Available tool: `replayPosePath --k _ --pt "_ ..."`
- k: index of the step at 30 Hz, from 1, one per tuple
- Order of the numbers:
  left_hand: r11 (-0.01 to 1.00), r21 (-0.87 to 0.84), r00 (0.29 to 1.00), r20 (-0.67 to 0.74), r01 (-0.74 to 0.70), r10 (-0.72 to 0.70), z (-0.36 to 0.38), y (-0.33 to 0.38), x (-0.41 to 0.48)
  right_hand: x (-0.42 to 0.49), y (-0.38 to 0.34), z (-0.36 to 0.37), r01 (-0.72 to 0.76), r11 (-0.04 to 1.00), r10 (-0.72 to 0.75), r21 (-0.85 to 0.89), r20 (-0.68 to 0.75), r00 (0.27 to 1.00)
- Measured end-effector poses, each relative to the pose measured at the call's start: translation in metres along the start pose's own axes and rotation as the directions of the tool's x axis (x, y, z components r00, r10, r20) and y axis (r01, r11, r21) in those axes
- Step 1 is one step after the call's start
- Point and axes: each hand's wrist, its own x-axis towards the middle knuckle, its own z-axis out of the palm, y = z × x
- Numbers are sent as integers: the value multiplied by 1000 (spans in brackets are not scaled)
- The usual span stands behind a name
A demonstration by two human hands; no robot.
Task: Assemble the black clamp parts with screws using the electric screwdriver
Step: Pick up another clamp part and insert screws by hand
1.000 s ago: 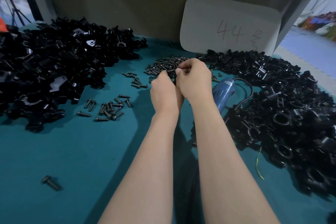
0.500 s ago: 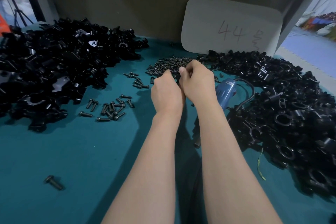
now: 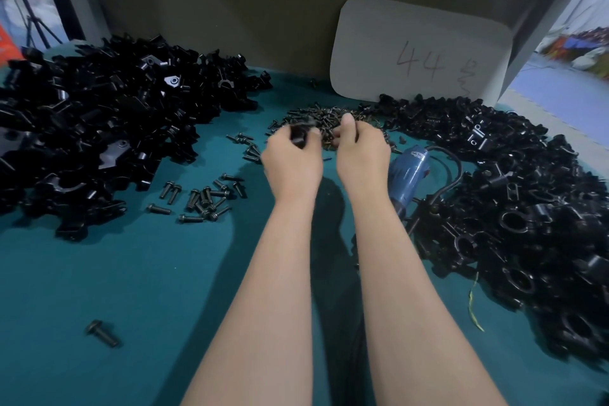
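Clamp part [image 3: 298, 136], small, black and blurred, sits gripped between the thumb and curled fingers of the left hand [image 3: 291, 163], raised just above the near edge of the screw pile [image 3: 313, 116] at the back of the bench [image 3: 99, 290]. Both bare forearms reach straight forward side by side, wrists level, backs of the hands toward the camera. The right hand [image 3: 362, 150] hovers just beside the left with its fingers curled under and the thumb upright; whether it pinches a screw I cannot tell (the fingertips are hidden behind the knuckles). Beside the right wrist lies the electric screwdriver [image 3: 408, 171], a blue plastic barrel on its side with a black cord [image 3: 453, 180] looping from it. A heap of glossy, angular black pieces [image 3: 99, 128] covers the left of the bench, and a heap of ring-shaped black clamps [image 3: 514, 208] covers the right. Loose dark screws [image 3: 204, 198] with flanged heads lie scattered on the matte teal surface, with one single screw [image 3: 102, 333] well apart near the front. A pale rounded board [image 3: 379, 43] marked "44" leans against the back wall.
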Motion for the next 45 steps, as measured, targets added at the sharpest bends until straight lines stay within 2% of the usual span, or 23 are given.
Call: replayPosePath --k 1,3,5,7,9,13,16,20,23,26,29,34,39,45 --pt "980 -190 997 -36 64 -72 -5 3 4 -2 -2 5 11 1000 -10 -20 32 999" --pt "809 -570 976 -52 144 -210 -16 10 12 -4 -6 20 76 991 -55 -110 178 982" --pt "660 -740 963 -65 130 -263 -25 15 18 -4 -11 40 158 962 -69 -224 361 930" --pt "615 -780 962 -68 114 -264 -29 19 19 -4 -15 58 188 940 -35 -284 468 883" --pt "567 -811 960 -20 148 -278 -29 21 18 -6 -17 70 170 932 4 -321 478 879" --pt "496 -836 946 77 234 -315 -28 17 19 -9 -15 77 127 929 21 -347 391 920" --pt "444 -840 927 165 312 -338 -29 14 21 -2 -13 61 43 974 26 -222 298 954" --pt "509 -760 901 232 404 -367 -20 9 18 9 -19 15 -17 999 12 35 119 993" --pt "518 -722 879 285 459 -381 -11 7 12 6 -18 -8 -55 988 43 143 89 995" --pt "546 -693 877 299 471 -376 -4 6 7 3 -14 -14 -66 990 49 129 130 990" --pt "650 -629 904 261 425 -339 0 6 4 5 -14 -16 -20 998 12 61 125 992" --pt "775 -551 951 166 309 -261 2 6 2 6 -10 -15 28 999 -23 -35 132 991" --pt "904 -392 986 74 169 -152 6 5 1 2 -12 -8 55 995 -44 -89 130 991" --pt "920 -371 991 2 128 -137 3 4 5 2 -14 -8 12 1000 -17 22 262 965"
